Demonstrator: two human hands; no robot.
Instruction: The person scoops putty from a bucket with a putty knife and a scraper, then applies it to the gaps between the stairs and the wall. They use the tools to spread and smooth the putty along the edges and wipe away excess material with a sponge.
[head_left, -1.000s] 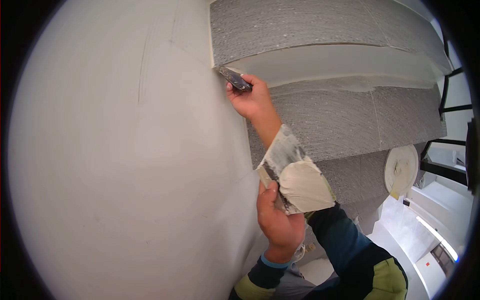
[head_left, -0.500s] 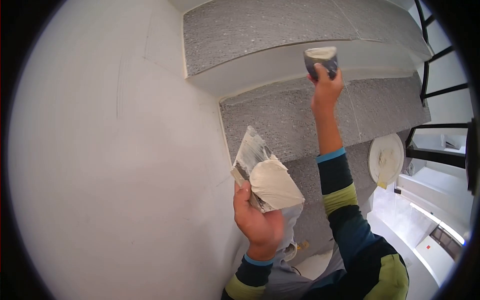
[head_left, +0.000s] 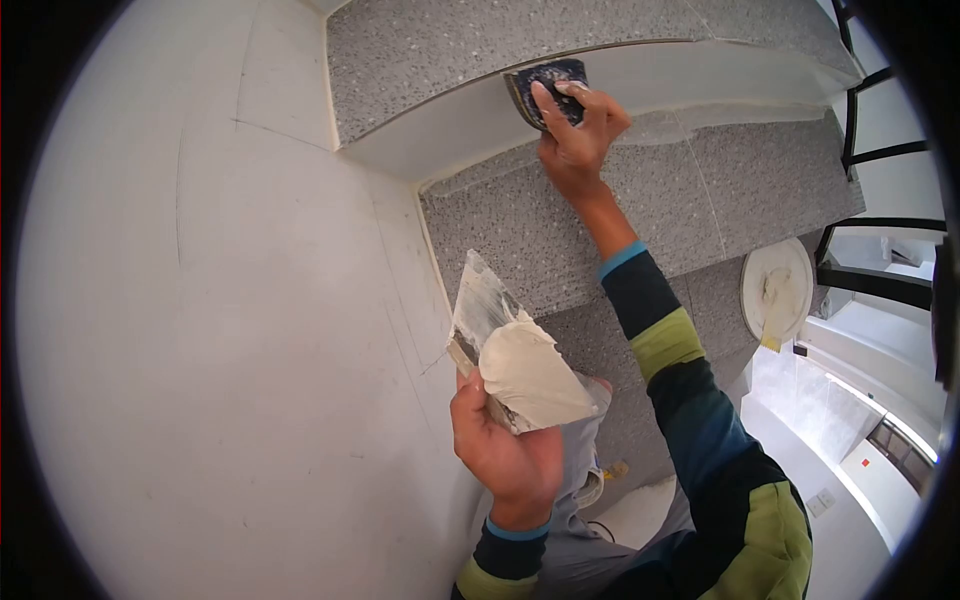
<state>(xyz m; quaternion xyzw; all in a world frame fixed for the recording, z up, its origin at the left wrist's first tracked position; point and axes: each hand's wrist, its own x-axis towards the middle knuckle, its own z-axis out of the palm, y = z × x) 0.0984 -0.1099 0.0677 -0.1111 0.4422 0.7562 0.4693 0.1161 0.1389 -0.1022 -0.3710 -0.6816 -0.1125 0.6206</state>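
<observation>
In my left hand [head_left: 510, 450] is a flat metal plastering trowel [head_left: 485, 295], gripped from below by its handle side. A thick mound of cream-white putty [head_left: 535, 375] lies on its upper face. My right hand [head_left: 585, 145] is closed around a dark, putty-smeared scraper [head_left: 548, 88], thumb and fingers spread over its back. The scraper's blade is against the white stair riser [head_left: 440, 140], just under the edge of the upper tread [head_left: 520, 50]. Its working edge is hidden behind the tool.
The white wall [head_left: 250, 350] runs along my left side. Below the riser is a speckled grey tread [head_left: 560, 230]. A round white lid [head_left: 777, 290] with putty and a yellowish scraper sits on the right, beside the black railing [head_left: 875, 285]. Further down, more steps descend.
My right hand has moved left and slightly up, turning the scraper onto the riser. The putty that showed on its face is now out of sight. My left hand has barely shifted.
</observation>
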